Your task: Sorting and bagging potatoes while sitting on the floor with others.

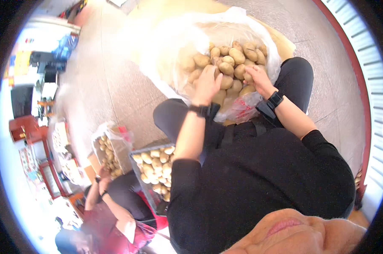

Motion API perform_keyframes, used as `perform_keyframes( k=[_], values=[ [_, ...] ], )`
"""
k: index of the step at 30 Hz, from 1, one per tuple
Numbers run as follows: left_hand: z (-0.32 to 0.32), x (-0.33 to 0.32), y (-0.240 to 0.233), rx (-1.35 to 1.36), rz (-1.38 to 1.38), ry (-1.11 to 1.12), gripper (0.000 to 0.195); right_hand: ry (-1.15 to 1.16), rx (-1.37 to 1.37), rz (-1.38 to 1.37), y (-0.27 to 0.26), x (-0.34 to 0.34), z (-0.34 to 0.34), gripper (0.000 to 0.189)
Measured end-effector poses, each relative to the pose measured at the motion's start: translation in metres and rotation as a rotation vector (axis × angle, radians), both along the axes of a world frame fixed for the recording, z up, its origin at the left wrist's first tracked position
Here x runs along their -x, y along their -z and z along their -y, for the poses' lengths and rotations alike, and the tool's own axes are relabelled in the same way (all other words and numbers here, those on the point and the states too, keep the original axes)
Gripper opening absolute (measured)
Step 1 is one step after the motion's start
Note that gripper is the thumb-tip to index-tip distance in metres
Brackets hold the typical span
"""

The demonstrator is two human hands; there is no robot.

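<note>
A clear plastic bag (274, 44), its rim spread wide, holds many potatoes (237, 56) on the floor between my knees. Inside it, my left hand (208, 83) is at the near left of the heap, its fingers and thumb around a potato (216, 71) that the hand partly hides. My right hand (259, 78) is at the right side of the heap, gripping another potato (248, 77) between fingertips and thumb. Crumpled plastic with red print (242, 106) lies at the bag's near edge. Strong glare washes out the bag's left side.
A grey crate (135, 170) of potatoes stands beside my left side. Another person (115, 203) sits beyond it, hands at a plastic-lined box (123, 152) of potatoes. Yellowish sheeting (282, 41) lies under my bag. A white radiator (356, 50) runs along the right.
</note>
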State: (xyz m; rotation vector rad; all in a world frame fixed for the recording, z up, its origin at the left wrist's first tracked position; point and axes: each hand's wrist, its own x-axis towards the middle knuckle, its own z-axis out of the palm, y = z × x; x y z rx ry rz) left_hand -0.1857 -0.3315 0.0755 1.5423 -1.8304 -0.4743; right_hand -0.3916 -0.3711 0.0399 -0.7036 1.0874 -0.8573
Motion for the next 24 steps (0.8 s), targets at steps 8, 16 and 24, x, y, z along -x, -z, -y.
perform_keyframes(
  k=[8, 16, 24],
  values=[
    [-0.061, 0.038, 0.006, -0.918, -1.288, -0.117, 0.041, -0.264, 0.375, -0.021, -0.022, -0.010, -0.041, 0.029],
    [-0.044, 0.037, 0.029, -0.981, -1.454, -0.236, 0.018, -0.358, 1.001, -0.986, 0.016, 0.005, -0.043, 0.012],
    [-0.035, 0.036, 0.058, -1.030, -1.278, -0.109, 0.021, -0.609, 1.018, -1.091, 0.012, 0.000, -0.059, 0.022]
  ],
)
